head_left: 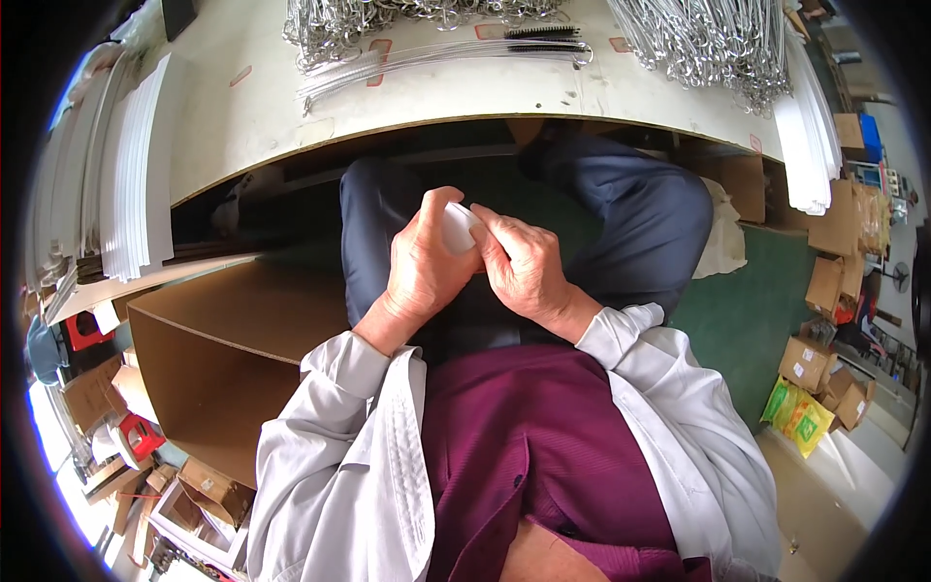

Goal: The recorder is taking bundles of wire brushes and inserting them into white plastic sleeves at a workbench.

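In front of my lap, both hands close around a small white object [459, 229], possibly the end of a narrow paper box or sleeve; most of it is hidden. My left hand [427, 260] wraps it from the left, thumb raised along its side. The fingers of my right hand [525, 264] pinch its right edge. Beyond my hands, on the worktable [242, 116], lie several long thin wire brushes [456, 50], with looped ends and pale bristles. A black-bristled brush [543, 37] rests beside them.
Heaps of looped metal wires [698, 48] cover the table's far side. Stacked long white sleeves [136, 175] stand at the left, more white sleeves [810, 126] at the right edge. An open cardboard box [213, 359] is by my left side. Small cartons [805, 361] sit far right.
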`<state>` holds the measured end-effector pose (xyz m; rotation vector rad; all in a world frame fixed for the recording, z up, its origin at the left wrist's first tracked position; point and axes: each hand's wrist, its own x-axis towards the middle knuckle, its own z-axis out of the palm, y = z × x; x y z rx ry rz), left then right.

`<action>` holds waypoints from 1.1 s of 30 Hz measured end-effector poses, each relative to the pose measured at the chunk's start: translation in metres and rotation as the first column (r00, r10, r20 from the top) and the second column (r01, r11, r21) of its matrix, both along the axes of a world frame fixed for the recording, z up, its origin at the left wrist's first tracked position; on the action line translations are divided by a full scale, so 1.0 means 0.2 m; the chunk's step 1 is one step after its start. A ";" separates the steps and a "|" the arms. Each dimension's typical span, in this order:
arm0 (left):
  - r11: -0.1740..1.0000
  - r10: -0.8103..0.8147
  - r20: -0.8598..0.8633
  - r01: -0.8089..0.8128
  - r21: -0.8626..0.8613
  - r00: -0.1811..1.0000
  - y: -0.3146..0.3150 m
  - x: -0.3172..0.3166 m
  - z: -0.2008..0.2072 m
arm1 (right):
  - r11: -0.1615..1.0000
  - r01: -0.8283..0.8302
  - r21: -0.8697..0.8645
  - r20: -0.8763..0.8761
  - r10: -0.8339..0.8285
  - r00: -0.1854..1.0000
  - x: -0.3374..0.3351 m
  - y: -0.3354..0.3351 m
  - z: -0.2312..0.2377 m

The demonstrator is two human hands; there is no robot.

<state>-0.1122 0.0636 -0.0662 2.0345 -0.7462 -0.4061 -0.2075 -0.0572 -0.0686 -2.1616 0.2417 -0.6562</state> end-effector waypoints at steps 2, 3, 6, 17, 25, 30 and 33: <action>1.000 -0.001 -0.013 0.001 0.004 1.000 0.00 0.00 0.01 | 0.999 0.019 -0.049 0.045 -0.017 0.999 0.00 -0.01 -0.01; 1.000 0.000 -0.014 0.000 0.011 1.000 0.00 0.00 0.01 | 0.974 0.021 0.224 -0.076 -0.004 0.997 0.00 -0.01 0.02; 0.999 0.000 -0.030 0.001 0.041 1.000 0.00 0.00 0.02 | 0.633 0.096 0.768 -0.259 0.170 0.951 0.00 -0.07 0.06; 0.997 -0.041 0.011 0.040 0.072 0.999 0.01 0.00 0.01 | 0.461 0.184 0.868 -0.326 0.249 0.912 0.01 -0.18 0.03; 0.998 -0.006 0.065 0.001 0.064 0.998 0.02 -0.01 0.00 | 0.843 0.124 0.524 -0.231 0.001 0.973 -0.03 0.02 0.03; 0.999 -0.007 0.054 0.005 0.038 0.998 0.04 0.00 -0.01 | 0.930 0.054 0.365 -0.103 -0.017 0.995 -0.03 0.05 0.02; 1.000 -0.016 0.079 0.014 0.024 0.997 0.05 0.00 -0.03 | 0.968 0.016 0.250 -0.063 0.000 0.998 -0.03 0.05 0.00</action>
